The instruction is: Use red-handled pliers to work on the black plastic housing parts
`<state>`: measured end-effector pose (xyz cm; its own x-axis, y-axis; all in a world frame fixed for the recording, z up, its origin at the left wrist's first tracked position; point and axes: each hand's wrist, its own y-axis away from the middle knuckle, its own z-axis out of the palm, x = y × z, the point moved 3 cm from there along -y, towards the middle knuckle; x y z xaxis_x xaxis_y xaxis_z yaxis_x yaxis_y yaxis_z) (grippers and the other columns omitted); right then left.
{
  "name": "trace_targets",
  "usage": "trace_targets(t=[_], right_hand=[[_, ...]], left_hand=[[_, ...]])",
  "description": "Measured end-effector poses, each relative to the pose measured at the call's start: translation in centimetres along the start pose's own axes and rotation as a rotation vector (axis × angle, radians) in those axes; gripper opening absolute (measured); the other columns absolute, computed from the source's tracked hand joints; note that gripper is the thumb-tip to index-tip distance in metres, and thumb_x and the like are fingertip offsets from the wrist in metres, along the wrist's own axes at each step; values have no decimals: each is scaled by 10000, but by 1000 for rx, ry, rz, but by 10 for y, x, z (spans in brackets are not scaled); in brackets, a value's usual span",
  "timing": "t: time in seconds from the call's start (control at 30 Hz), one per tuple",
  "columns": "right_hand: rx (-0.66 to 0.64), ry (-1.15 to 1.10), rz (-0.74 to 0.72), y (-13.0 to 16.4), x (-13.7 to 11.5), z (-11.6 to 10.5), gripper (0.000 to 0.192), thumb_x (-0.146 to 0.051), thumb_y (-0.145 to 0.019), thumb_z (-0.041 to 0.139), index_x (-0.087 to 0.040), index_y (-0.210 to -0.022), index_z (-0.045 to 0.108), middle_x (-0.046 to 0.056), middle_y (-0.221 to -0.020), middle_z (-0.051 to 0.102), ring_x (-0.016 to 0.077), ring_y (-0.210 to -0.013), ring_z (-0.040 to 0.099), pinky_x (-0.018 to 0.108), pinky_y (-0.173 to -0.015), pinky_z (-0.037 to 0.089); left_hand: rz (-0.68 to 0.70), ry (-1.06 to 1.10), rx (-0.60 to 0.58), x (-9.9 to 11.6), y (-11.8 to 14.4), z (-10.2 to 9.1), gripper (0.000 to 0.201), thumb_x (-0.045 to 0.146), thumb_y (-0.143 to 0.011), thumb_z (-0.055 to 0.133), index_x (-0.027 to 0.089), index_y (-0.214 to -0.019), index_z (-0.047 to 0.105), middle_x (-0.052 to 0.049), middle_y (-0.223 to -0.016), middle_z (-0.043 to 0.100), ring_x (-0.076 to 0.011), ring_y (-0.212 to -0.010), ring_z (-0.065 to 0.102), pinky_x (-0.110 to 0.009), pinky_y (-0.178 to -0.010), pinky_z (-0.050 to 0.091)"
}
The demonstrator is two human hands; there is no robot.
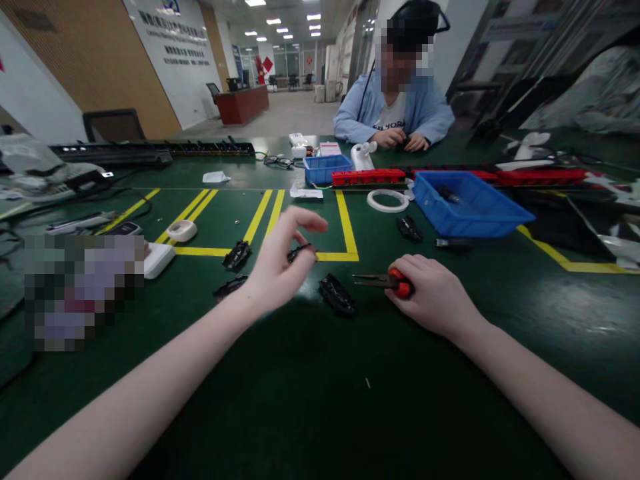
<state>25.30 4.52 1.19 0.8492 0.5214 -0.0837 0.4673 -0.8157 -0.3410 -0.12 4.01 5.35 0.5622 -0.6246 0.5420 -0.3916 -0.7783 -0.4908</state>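
My right hand [433, 293] grips red-handled needle-nose pliers [377, 280], whose narrow jaws point left over the green tabletop and look slightly parted. My left hand [285, 267] hangs above the table with thumb and fingers curved apart, holding nothing. Between the two hands lies a black molded plastic part [337, 294]. Similar black parts rest to the left of the left hand: one farther back [237, 255] and another [230, 286] partly covered by the wrist. One more shows behind the left thumb, mostly hidden. Another black part [410, 228] sits near the blue bin.
A blue bin [470, 207] with dark items stands at right, a smaller blue bin [325, 167] farther back. A tape roll [369, 200] and red strips [370, 177] lie between. Across the table sits a person [395, 107]. White boxy object [159, 260] at left.
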Motion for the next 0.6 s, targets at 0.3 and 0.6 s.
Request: trace_targets(t=[0.3, 0.6], right_hand=[[10, 7, -36, 2, -1, 0, 100, -268, -772, 585, -201, -833, 541, 71, -847, 625, 232, -783, 561, 354, -702, 430], [7, 1, -91, 4, -6, -2, 126, -236, -773, 597, -180, -881, 563, 88, -931, 636, 231, -831, 580, 348, -742, 447]], left_hand=[[198, -109, -475, -9, 10, 43, 557, 439, -920, 585, 201, -1396, 418, -98, -1358, 531, -278, -1274, 452, -468, -1120, 341], [201, -123, -494, -10, 8, 45, 385, 469, -903, 626, 195, -1168, 575, -60, -1142, 584, -230, -1055, 540, -370, -907, 460]])
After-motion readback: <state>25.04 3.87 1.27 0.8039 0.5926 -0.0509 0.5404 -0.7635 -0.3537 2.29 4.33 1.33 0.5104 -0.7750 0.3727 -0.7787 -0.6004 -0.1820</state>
